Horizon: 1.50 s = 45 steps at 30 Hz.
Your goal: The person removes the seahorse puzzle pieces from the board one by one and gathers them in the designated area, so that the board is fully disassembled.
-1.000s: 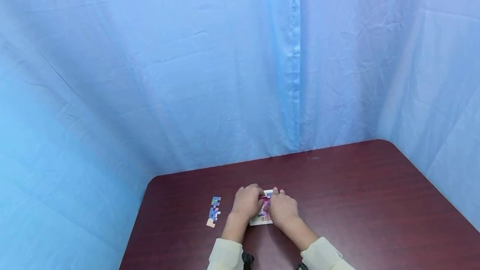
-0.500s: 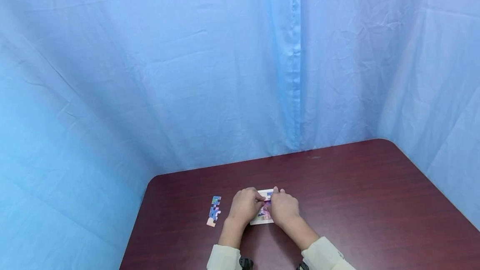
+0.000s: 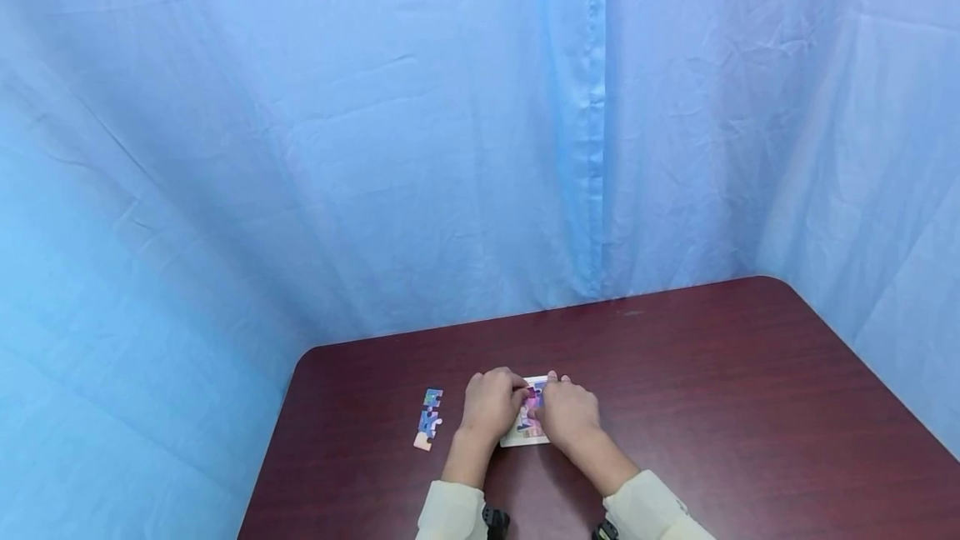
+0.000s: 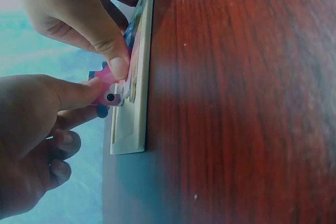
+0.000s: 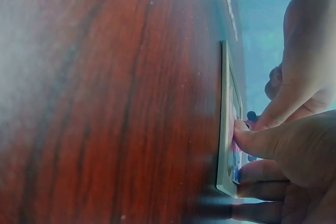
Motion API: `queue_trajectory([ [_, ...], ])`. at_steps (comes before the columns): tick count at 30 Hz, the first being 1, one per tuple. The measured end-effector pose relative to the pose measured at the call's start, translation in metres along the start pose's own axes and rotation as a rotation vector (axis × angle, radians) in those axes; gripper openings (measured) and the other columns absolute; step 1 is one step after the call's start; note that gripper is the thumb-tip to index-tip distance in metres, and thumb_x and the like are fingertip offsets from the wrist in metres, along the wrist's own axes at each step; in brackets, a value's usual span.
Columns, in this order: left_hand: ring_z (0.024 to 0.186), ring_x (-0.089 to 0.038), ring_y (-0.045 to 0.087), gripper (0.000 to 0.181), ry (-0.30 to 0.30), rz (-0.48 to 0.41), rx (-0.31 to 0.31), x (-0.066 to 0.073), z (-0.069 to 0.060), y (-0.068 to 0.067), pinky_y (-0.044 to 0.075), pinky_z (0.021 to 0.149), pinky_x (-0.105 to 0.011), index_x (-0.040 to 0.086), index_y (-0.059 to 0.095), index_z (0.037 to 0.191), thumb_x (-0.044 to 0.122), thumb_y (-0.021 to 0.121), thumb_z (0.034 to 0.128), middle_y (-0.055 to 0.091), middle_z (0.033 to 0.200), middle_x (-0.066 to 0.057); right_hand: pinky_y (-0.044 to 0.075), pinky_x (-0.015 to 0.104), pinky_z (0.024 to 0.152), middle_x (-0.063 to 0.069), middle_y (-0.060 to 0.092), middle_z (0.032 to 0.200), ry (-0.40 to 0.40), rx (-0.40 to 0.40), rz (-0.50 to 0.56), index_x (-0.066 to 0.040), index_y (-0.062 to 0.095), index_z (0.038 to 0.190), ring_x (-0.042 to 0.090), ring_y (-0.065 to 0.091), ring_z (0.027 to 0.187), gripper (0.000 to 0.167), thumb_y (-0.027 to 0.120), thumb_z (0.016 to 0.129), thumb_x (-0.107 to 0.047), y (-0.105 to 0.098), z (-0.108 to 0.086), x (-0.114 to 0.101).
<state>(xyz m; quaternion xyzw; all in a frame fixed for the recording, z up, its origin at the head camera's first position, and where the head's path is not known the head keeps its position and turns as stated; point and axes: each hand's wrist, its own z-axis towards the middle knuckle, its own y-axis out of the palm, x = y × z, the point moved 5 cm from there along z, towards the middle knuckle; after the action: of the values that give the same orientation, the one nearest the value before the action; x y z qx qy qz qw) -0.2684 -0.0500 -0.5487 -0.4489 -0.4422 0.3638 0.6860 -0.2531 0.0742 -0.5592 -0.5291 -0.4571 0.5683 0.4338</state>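
A pale puzzle frame (image 3: 525, 442) with pink and blue pieces in it lies flat on the table between the hands. In the left wrist view, the left hand (image 4: 31, 119) pinches a pink puzzle piece (image 4: 105, 85) with an eye printed on it, tilted above the frame. The right hand (image 3: 572, 415) rests over the frame's right side; in the left wrist view its thumb touches the pieces beside the pink one. In the right wrist view the right hand's (image 5: 294, 156) other fingers lie at the frame's far edge. Its palm side is partly hidden.
Several loose puzzle pieces (image 3: 429, 422) lie in a column on the dark red table (image 3: 712, 407), left of the left hand (image 3: 489, 408). Blue curtains (image 3: 450, 148) stand behind and beside the table.
The left hand moved slightly nearer the body, then slightly away again, with the pink piece between its fingers. The right hand has hardly moved.
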Motion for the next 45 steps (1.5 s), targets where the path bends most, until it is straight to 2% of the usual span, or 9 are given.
queue_trajectory([
  [7,0.091,-0.015,0.074,0.011,-0.075,0.037,0.024,-0.001,0.002,0.005,0.056,0.086,-0.044,0.021,0.086,0.101,0.028,0.079,0.0953,0.079,0.095,0.004,0.061,0.054,0.076,0.027,0.075,0.122,0.009,-0.011,0.007,0.009,0.063,0.139,0.039,0.077,0.103,0.077,0.086,0.084,-0.04,0.001,0.0,0.0],
  [12,0.091,-0.014,0.073,0.013,-0.106,0.059,0.031,-0.001,0.003,0.007,0.053,0.083,-0.041,0.023,0.086,0.103,0.03,0.079,0.0944,0.08,0.096,0.005,0.062,0.054,0.076,0.027,0.075,0.123,0.014,-0.014,0.008,0.01,0.062,0.139,0.039,0.077,0.105,0.077,0.086,0.085,-0.04,0.003,0.001,0.0],
  [21,0.087,-0.011,0.073,0.013,-0.078,0.092,0.063,0.003,0.002,0.005,0.049,0.076,-0.038,0.026,0.086,0.104,0.03,0.08,0.0933,0.078,0.093,0.008,0.062,0.053,0.072,0.029,0.074,0.123,0.012,-0.007,0.001,0.011,0.06,0.14,0.038,0.077,0.099,0.074,0.084,0.089,-0.037,0.003,-0.003,-0.002],
  [26,0.088,-0.012,0.072,0.012,-0.055,0.059,0.03,0.003,0.004,0.002,0.05,0.079,-0.038,0.025,0.086,0.103,0.029,0.079,0.0947,0.079,0.094,0.007,0.062,0.054,0.072,0.028,0.075,0.121,0.014,0.004,0.003,0.011,0.062,0.139,0.04,0.077,0.098,0.071,0.083,0.089,-0.035,0.001,-0.003,0.0],
  [31,0.091,-0.014,0.074,0.009,-0.055,0.002,-0.023,0.004,0.006,0.001,0.054,0.085,-0.043,0.022,0.087,0.1,0.025,0.08,0.0943,0.081,0.096,0.005,0.062,0.054,0.076,0.027,0.075,0.123,-0.001,-0.012,-0.002,0.01,0.061,0.139,0.038,0.076,0.109,0.072,0.082,0.09,-0.037,0.001,-0.005,0.002],
  [35,0.093,-0.015,0.074,0.009,-0.071,-0.021,-0.06,0.003,0.007,0.001,0.055,0.089,-0.045,0.021,0.087,0.1,0.024,0.08,0.0945,0.082,0.096,0.005,0.063,0.052,0.076,0.025,0.075,0.124,-0.032,-0.004,-0.008,0.011,0.062,0.139,0.036,0.075,0.117,0.066,0.079,0.093,-0.034,-0.002,-0.008,0.001],
  [38,0.092,-0.015,0.074,0.009,-0.07,-0.03,-0.071,0.003,0.008,0.001,0.055,0.09,-0.044,0.02,0.087,0.1,0.024,0.079,0.0946,0.082,0.096,0.005,0.063,0.052,0.082,0.022,0.073,0.132,-0.064,-0.006,0.014,0.008,0.064,0.138,0.035,0.072,0.125,0.056,0.075,0.097,-0.029,-0.004,-0.009,0.002],
  [41,0.091,-0.015,0.074,0.009,-0.067,-0.038,-0.079,0.002,0.009,0.001,0.055,0.089,-0.044,0.021,0.087,0.099,0.023,0.08,0.0943,0.082,0.096,0.005,0.061,0.055,0.092,0.021,0.068,0.142,-0.093,-0.017,0.092,0.005,0.067,0.136,0.038,0.068,0.13,0.046,0.071,0.098,-0.022,-0.004,-0.01,0.006],
  [45,0.092,-0.015,0.074,0.008,-0.069,-0.045,-0.094,0.002,0.01,0.002,0.055,0.09,-0.044,0.021,0.087,0.098,0.024,0.08,0.0942,0.082,0.097,0.005,0.053,0.056,0.108,0.024,0.061,0.15,-0.107,-0.04,0.198,0.007,0.067,0.135,0.045,0.061,0.137,0.042,0.067,0.101,-0.016,-0.003,-0.015,0.011],
])
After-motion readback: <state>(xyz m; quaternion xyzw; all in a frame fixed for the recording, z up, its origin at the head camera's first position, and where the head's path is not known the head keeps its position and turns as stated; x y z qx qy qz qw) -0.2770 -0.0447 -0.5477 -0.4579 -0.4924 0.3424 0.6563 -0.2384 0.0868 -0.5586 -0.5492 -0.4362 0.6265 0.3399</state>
